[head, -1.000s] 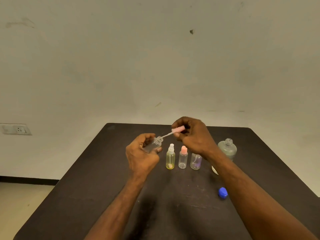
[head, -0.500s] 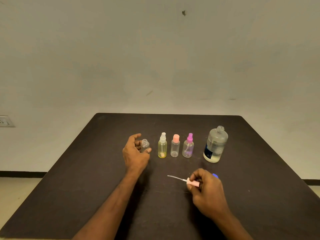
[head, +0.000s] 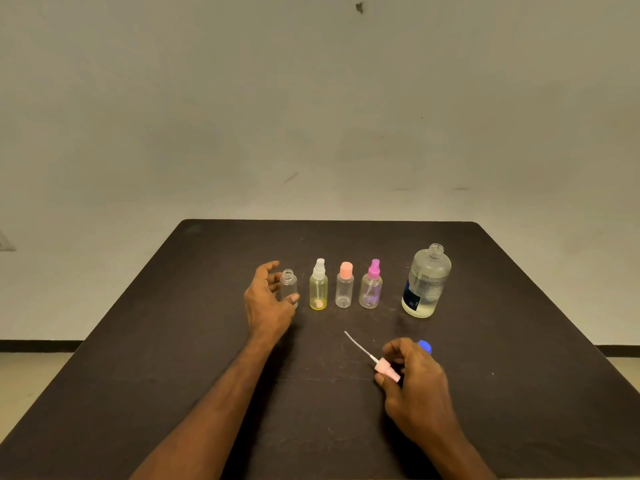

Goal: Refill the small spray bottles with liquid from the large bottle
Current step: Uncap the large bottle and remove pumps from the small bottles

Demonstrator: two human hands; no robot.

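Right hand (head: 417,379) pinches the pink sprayer (head: 387,370) low over the table (head: 519,393), dip tube pointing up-left toward the open vial (head: 289,285). Looks like it's being parked there, out of the pour path. Can't tell if the sprayer touches the table.

Left hand (head: 268,301) is loosely cupped around the open vial, thumb tip at its base, fingers behind it. Whether it actually grips or only steadies it, can't tell. Vial stands upright, neck open, looks empty; probably held so it won't tip during filling.

Rest, relative to the open vial:
- yellow bottle (head: 318,289) just right of it, white sprayer on
- clear bottle (head: 344,285) next along, peach cap
- magenta-top bottle (head: 371,285) after that
- big bottle (head: 426,281) far right of the row, uncapped, partly full
- blue cap (head: 425,346) nearer and to the right, half hidden behind the right hand

Big bottle has a dark label; text too small to read. No other writing visible.
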